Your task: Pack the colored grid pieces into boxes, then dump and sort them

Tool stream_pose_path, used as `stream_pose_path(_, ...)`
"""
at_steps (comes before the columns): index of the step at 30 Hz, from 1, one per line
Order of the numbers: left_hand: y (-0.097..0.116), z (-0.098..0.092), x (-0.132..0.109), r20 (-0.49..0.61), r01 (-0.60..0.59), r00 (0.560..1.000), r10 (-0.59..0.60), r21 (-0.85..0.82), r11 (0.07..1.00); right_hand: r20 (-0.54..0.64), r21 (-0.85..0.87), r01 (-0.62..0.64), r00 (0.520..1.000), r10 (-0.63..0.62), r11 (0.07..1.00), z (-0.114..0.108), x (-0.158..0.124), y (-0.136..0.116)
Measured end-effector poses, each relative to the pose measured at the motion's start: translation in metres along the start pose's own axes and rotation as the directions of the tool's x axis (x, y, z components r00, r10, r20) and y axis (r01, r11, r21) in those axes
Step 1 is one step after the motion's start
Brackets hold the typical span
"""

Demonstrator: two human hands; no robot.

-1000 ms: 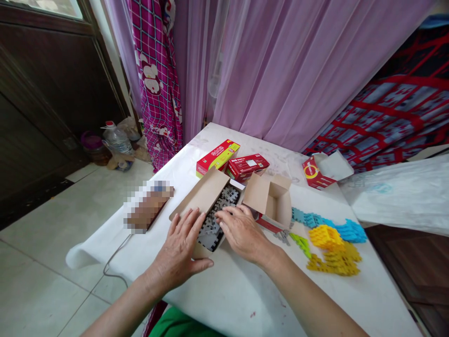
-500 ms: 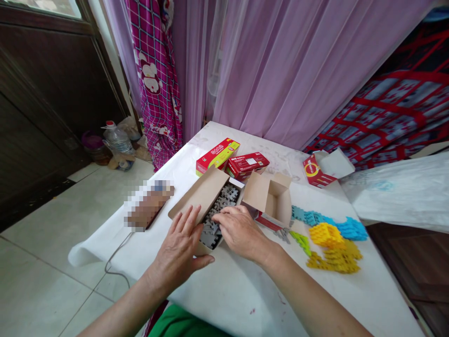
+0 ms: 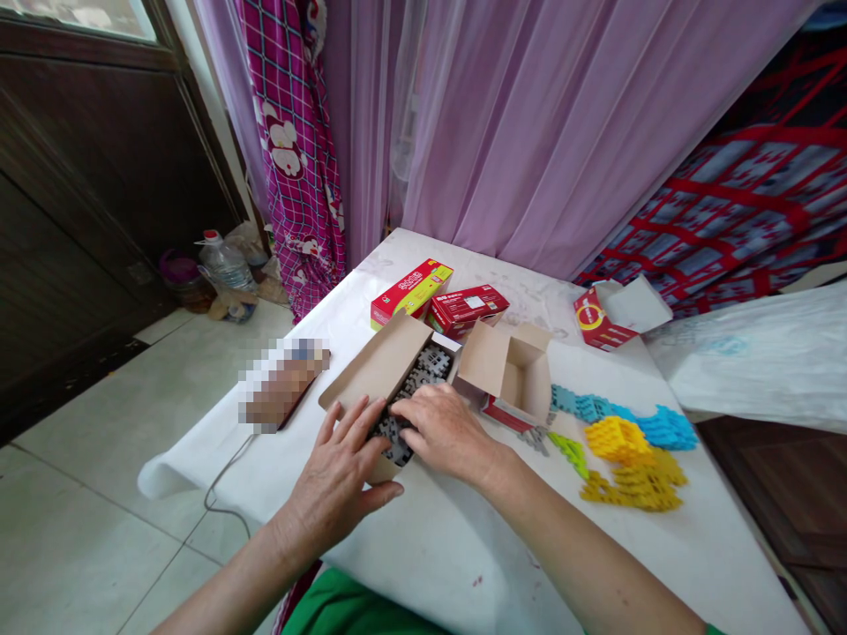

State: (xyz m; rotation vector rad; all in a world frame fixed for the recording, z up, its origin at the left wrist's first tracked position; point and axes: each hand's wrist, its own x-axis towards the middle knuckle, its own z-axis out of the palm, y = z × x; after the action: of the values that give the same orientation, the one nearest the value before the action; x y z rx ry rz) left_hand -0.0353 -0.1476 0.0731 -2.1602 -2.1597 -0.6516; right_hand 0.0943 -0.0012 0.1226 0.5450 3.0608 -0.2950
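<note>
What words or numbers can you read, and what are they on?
None can be read.
Red and green box: white writing, too blurred.
Red box beside it: white writing, too small.
Open red box at right: round yellow mark, too blurred.
White plastic: faint blue mark, unreadable.
Box of grey pieces: no writing shows.

Soft, diffuse light leaves the worktop (image 3: 476,538) pale and the door (image 3: 86,150) dim; the glass pane (image 3: 112,12) looks washed out, wide-angle stretch distorts the edges, and pixelation masks a corded device (image 3: 283,390).

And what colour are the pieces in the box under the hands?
The pieces are grey, looking darker in places; they show best in the head view.
</note>
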Motion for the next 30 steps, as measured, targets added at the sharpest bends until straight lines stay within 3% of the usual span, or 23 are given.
stream_pose_path(9, -0.004, 0.004, -0.002, -0.043, -0.043, 0.998, 0.045, 0.058, 0.997, 0.007, 0.147, 0.019, 1.0, -0.02, 0.989, 0.002, -0.008, -0.006)
stream_pose_path(12, -0.007, 0.005, -0.002, -0.055, -0.062, 0.996, 0.066, 0.076, 0.995, -0.081, 0.235, 0.035, 0.997, -0.016, 0.971, -0.004, -0.018, -0.007)
stream_pose_path(15, -0.012, 0.007, -0.002, -0.065, -0.089, 0.993, 0.095, 0.095, 0.991, -0.205, 0.369, -0.027, 0.972, 0.11, 0.929, -0.008, -0.044, 0.005)
stream_pose_path(18, -0.016, 0.009, 0.0, -0.067, -0.12, 0.989, 0.128, 0.11, 0.987, -0.246, 0.445, -0.234, 0.896, 0.369, 0.864, -0.005, -0.083, 0.04)
stream_pose_path(21, -0.02, 0.009, 0.001, -0.069, -0.153, 0.984, 0.162, 0.122, 0.981, -0.287, 0.324, -0.54, 0.726, 0.625, 0.777, -0.002, -0.123, 0.088)
stream_pose_path(22, -0.021, 0.009, 0.001, -0.07, -0.159, 0.983, 0.169, 0.126, 0.979, -0.301, 0.263, -0.598, 0.694, 0.654, 0.757, -0.002, -0.133, 0.102)
stream_pose_path(25, -0.022, 0.008, 0.002, -0.079, -0.168, 0.981, 0.18, 0.137, 0.976, -0.298, 0.159, -0.629, 0.705, 0.644, 0.761, -0.007, -0.149, 0.127)
stream_pose_path(30, -0.019, 0.007, 0.004, -0.072, -0.18, 0.978, 0.196, 0.19, 0.965, -0.314, 0.191, -0.546, 0.753, 0.578, 0.816, -0.006, -0.137, 0.132)
